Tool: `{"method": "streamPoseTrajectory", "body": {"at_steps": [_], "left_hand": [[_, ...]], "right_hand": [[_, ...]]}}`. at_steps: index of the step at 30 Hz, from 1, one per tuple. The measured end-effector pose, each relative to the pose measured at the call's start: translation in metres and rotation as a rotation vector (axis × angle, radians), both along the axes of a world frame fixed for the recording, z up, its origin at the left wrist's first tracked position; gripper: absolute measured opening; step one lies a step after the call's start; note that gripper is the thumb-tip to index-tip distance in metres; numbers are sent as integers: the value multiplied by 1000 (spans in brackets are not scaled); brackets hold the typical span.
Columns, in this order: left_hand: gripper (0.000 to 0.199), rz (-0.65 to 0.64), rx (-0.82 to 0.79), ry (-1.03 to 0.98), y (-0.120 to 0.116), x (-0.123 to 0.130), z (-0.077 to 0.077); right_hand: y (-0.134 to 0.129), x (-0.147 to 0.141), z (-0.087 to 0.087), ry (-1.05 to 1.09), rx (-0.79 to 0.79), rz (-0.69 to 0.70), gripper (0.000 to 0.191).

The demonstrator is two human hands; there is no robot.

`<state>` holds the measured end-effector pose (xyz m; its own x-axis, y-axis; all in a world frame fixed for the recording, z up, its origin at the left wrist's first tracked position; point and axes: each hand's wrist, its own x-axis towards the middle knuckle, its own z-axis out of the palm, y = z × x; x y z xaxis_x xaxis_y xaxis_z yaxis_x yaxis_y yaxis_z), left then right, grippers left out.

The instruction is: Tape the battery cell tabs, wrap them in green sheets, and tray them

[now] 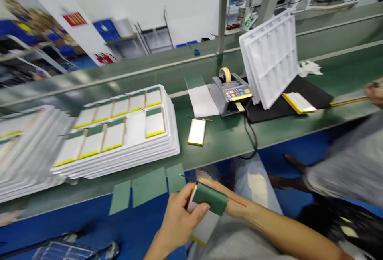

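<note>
My left hand [182, 216] is closed around a flat white battery cell [206, 228], thumb on its front face. A green sheet [211, 198] covers the cell's upper end, and a red wire and a dark wire stick out there. My right hand [211, 181] is behind the cell; its fingers are mostly hidden or blurred, so I cannot make out their grip. On the bench ahead lies a loose battery cell [196, 132] with thin wires. Green sheets [149, 187] hang at the bench's front edge, left of my hands.
White trays [131, 154] of cells with green tops are stacked at left, beside another stack [32, 160]. A tape dispenser [231, 92] stands near upright white trays [272, 60]. At right, another person's hand [375, 92] is over the bench near a cell [299, 103] on a black mat.
</note>
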<state>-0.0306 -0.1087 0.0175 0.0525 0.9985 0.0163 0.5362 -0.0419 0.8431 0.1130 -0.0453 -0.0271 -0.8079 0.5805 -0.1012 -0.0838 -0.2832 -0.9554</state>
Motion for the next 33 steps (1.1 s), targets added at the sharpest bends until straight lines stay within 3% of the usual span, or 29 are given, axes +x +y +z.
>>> {"method": "streamPoseTrajectory", "body": {"at_steps": [2,4,8,11,14,16,19,23,27,30,33], "left_hand": [[24,62,-57,94,1,-19,9],[26,180,-65,225,4,-48,29],[39,456,-14,631,28,-120,91],[52,454,-146,972,64,-168,132],[55,402,-227,1016,108,-200,148],[45,374,-252,982,133,-210,144],[43,408,-264,913,155,-213,122],[43,614,-237,830,158,-207,80],[42,855,-112,854,152,-194,44],[49,989,13,912,151,-178,33],[57,956,159,943,150,-166,36]], "right_hand": [[9,0,-5,-53,118,-59,32],[26,5,-14,-122,215,-192,30],[63,25,-37,-298,346,-465,30],[76,36,-54,-335,340,-519,32],[77,38,-65,-309,320,-505,34],[75,36,-69,-280,307,-495,34],[74,37,-69,-255,284,-518,34],[78,43,-63,-231,251,-555,35],[85,41,-51,-200,250,-545,34],[87,39,-39,-190,273,-556,34],[92,47,-21,-182,355,-596,33]]}}
